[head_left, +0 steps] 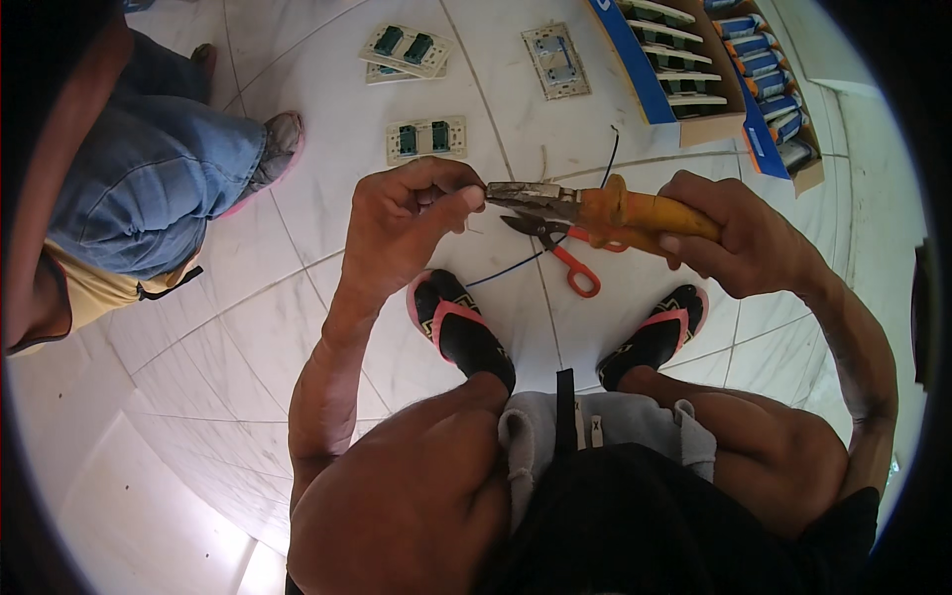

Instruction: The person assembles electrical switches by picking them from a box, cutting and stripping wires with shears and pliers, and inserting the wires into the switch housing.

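Note:
In front of me, my right hand (739, 233) is wrapped around the yellow-orange handles of a pair of pliers (635, 210), whose jaws point left. My left hand (402, 223) is closed in a pinch, thumb and fingertips right at the jaw tips. What lies between those fingers is too small to make out; a thin pale strand shows just below the thumb. On the floor under the pliers lie red-handled snips (575, 270), partly hidden by them. A thin blue wire (511, 268) runs along the floor beneath the snips, and a dark length sticks up behind the pliers.
Cream wall-socket plates (426, 139) with green modules lie on the tiles, a stacked pair (407, 50) behind. A plate (555, 59) lies face down nearby. At far right stand an open box of plates (684, 129) and a box of small packs (769, 149). Another person (159, 159) is at left.

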The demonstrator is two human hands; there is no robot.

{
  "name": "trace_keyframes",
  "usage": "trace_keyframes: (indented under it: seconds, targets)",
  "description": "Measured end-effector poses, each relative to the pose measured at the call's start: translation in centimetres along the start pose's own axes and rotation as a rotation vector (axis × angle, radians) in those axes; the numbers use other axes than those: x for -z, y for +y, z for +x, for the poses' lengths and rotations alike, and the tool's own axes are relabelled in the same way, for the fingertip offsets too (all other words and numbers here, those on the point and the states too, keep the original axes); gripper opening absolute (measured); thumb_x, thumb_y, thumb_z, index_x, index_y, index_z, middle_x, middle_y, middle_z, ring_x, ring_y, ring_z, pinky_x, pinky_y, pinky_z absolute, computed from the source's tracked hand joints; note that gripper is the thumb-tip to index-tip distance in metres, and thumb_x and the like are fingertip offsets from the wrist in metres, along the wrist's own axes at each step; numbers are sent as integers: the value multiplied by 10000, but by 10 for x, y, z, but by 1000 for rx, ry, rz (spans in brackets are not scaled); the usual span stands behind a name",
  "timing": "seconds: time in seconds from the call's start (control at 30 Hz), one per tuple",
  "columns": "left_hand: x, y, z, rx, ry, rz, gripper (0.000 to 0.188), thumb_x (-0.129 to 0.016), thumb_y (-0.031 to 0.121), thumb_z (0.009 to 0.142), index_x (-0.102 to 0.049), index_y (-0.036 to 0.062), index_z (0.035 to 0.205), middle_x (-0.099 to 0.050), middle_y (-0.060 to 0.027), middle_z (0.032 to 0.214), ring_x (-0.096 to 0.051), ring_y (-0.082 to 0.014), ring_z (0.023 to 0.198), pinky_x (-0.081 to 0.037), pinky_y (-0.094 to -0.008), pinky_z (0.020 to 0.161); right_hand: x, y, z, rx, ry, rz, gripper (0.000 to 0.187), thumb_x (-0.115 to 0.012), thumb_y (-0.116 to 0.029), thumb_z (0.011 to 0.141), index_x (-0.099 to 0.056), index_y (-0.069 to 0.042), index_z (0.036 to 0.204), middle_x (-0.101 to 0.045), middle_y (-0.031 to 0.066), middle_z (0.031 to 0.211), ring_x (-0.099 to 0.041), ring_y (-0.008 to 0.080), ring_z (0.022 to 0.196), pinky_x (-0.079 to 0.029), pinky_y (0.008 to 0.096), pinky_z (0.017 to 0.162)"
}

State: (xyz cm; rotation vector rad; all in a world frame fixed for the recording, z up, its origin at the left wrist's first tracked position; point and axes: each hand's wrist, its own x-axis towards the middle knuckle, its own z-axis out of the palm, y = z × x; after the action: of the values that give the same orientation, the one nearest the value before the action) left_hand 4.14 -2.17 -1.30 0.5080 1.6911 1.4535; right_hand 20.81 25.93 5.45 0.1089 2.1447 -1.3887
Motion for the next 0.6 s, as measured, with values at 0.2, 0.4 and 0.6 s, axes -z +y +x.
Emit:
trace_keyframes:
  seconds: [0.2, 0.4, 0.6]
  targets:
    - [3, -3, 3, 96, -33, -69, 156, -665, 82, 904, -698, -48, 982, -687, -95, 814, -587, -119, 676, -478, -265, 646, -10, 1, -1, 119, 163, -493, 193, -646, -70, 861, -560, 5, 1016, -615, 129, 788, -629, 311, 673, -514, 377, 605]
    - [2, -15, 5, 284, -3, -281, 164, -653, 120, 925, -681, -27, 992, -674, -80, 829, -587, -94, 653, -485, -256, 640, -17, 8, 6, 312, 213, -928, 234, -669, -121, 847, -530, -48, 1021, -620, 108, 920, -642, 280, 867, -552, 392, 681]
    - [-7, -31, 8, 496, -6, -465, 139, -624, 135, 941, -643, 1, 975, -645, -53, 827, -568, -81, 622, -489, -261, 640, -25, 31, 10, 428, 294, -1089, 262, -661, -126, 833, -508, -46, 1030, -601, 115, 1009, -608, 286, 959, -537, 406, 812]
